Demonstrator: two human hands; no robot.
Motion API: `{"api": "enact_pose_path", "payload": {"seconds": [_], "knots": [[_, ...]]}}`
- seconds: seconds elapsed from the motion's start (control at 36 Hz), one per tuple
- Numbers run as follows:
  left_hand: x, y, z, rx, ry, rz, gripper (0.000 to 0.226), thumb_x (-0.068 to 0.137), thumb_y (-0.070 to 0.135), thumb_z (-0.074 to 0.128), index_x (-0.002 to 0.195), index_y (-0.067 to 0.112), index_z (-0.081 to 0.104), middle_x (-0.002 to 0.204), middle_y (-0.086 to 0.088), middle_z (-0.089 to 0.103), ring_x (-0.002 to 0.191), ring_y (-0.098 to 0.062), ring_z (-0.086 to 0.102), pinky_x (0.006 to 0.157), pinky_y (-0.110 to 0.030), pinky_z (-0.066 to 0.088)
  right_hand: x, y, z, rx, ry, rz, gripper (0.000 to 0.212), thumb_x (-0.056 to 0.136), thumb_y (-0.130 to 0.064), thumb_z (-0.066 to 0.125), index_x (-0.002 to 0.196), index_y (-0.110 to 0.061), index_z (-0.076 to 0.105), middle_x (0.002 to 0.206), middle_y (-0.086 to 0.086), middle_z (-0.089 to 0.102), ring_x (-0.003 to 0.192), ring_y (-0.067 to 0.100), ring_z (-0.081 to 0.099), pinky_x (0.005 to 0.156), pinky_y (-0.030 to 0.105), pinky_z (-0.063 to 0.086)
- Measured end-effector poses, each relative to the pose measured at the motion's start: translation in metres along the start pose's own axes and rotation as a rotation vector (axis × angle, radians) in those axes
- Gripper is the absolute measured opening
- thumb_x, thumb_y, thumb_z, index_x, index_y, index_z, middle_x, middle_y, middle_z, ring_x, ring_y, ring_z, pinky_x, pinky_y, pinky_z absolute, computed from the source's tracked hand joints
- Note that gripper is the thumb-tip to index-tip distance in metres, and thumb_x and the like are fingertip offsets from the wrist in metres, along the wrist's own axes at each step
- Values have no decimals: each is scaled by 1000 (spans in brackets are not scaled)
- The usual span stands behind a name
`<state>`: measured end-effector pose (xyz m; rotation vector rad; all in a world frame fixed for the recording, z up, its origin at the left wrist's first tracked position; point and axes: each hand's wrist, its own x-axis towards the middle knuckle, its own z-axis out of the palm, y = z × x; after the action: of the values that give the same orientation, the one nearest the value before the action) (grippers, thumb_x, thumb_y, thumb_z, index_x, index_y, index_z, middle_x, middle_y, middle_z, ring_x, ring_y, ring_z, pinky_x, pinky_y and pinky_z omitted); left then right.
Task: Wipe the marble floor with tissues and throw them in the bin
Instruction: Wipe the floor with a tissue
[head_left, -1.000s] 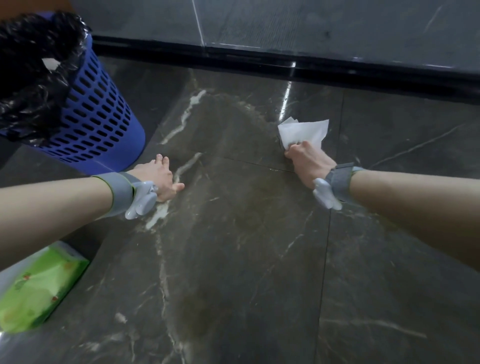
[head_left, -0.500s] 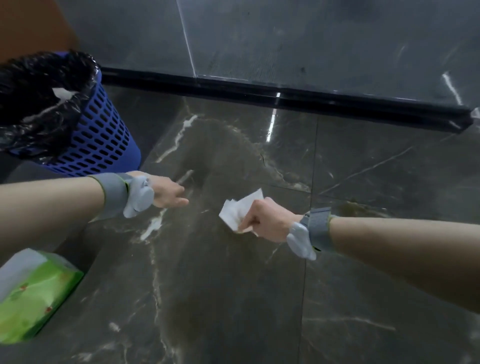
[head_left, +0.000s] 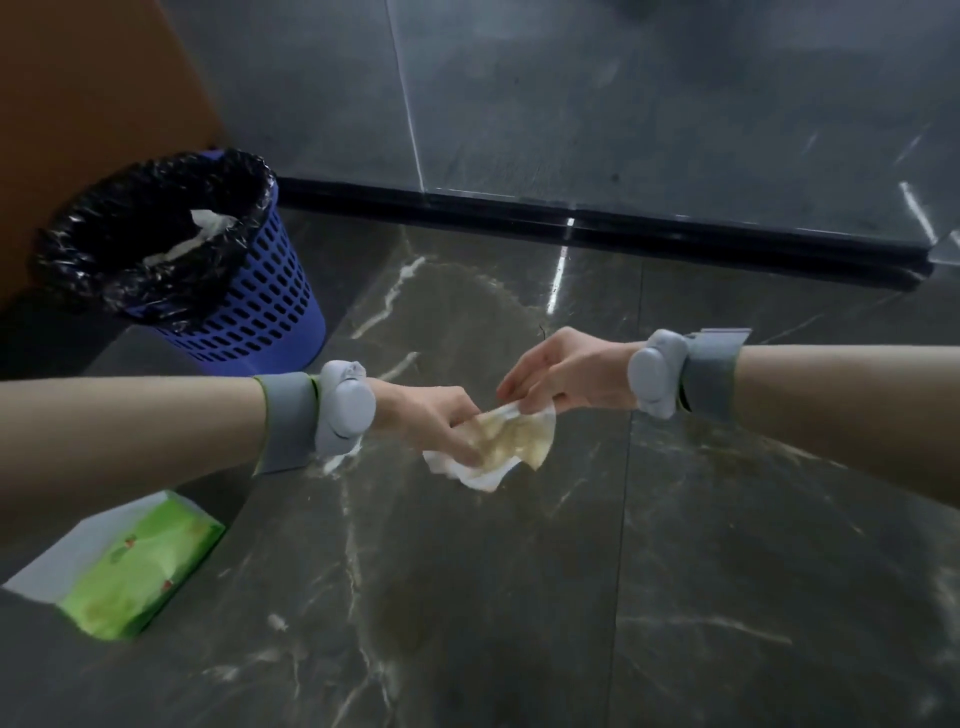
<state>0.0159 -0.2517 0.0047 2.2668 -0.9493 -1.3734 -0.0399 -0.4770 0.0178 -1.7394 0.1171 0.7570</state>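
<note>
Lifted clear of the marble floor (head_left: 519, 597), the yellow-stained tissue (head_left: 519, 441) hangs between both hands, the left hand (head_left: 426, 421) with fingers curled round its lower side and the right hand (head_left: 566, 379) pinching its top edge, probably to bunch it before dropping it in the bin (head_left: 260, 312) to the left.

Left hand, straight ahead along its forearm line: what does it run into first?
The right hand. The left hand points rightward, and both grip the same stained tissue, so the right hand sits just past it. Depth is unclear, but the shared tissue suggests they are level.
</note>
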Motion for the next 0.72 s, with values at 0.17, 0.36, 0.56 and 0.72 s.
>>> {"api": "enact_pose_path", "payload": {"seconds": [0.17, 0.36, 0.56, 0.72], "knots": [[-12, -5, -1, -263, 123, -112, 24, 103, 15, 59, 120, 4, 71, 115, -23, 73, 100, -34, 73, 95, -55, 56, -10, -11, 8, -114, 149, 51, 23, 88, -5, 77, 111, -6, 77, 109, 13, 77, 99, 21, 77, 93, 32, 61], [-10, -4, -3, -797, 115, -210, 35, 100, 8, 59, 134, -3, 63, 122, -16, 73, 111, -30, 70, 95, -34, 59, -12, 2, 28, -73, 251, 46, 15, 86, 3, 76, 100, -1, 78, 96, 17, 79, 87, 25, 79, 90, 35, 62], [4, 4, -4, -1153, 140, -213, 51, 94, 26, 72, 135, -2, 59, 131, -19, 70, 132, -27, 61, 112, -39, 50, 0, 12, 47, -22, 267, -57, 12, 85, -15, 81, 94, -7, 82, 89, 10, 80, 88, 19, 79, 91, 35, 62], [11, -3, 3, -931, 365, -169, 30, 103, -5, 48, 129, -7, 63, 125, -19, 71, 101, -22, 74, 79, -31, 61, 7, 12, 39, -211, 519, -79, 15, 81, -25, 77, 95, -29, 81, 90, -13, 77, 91, 7, 73, 72, 19, 56]]}}
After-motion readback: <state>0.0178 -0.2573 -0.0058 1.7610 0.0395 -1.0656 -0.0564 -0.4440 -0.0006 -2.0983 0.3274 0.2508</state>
